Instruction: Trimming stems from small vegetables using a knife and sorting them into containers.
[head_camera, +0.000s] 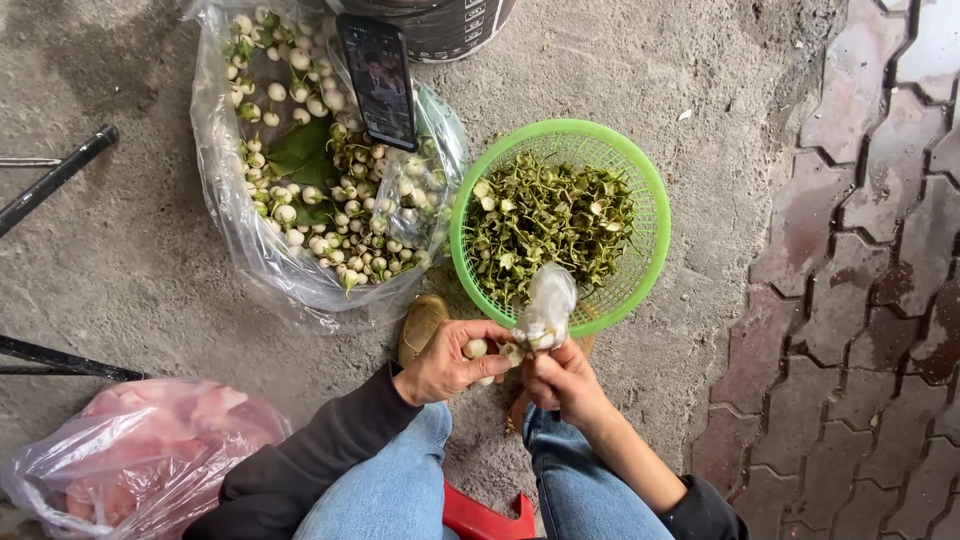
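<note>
1. The left hand pinched a small white eggplant between thumb and curled fingers, above the knees and just below the green basket.
2. The right hand was closed, fingers pressed together around a small tool; a plastic wrap covered the fingertips, touching the eggplant.
3. The basket held green stems.
4. A clear plastic bag of white eggplants lay left of the basket, with a phone propped on it.
5. A pink bag lay near the left knee.
</note>
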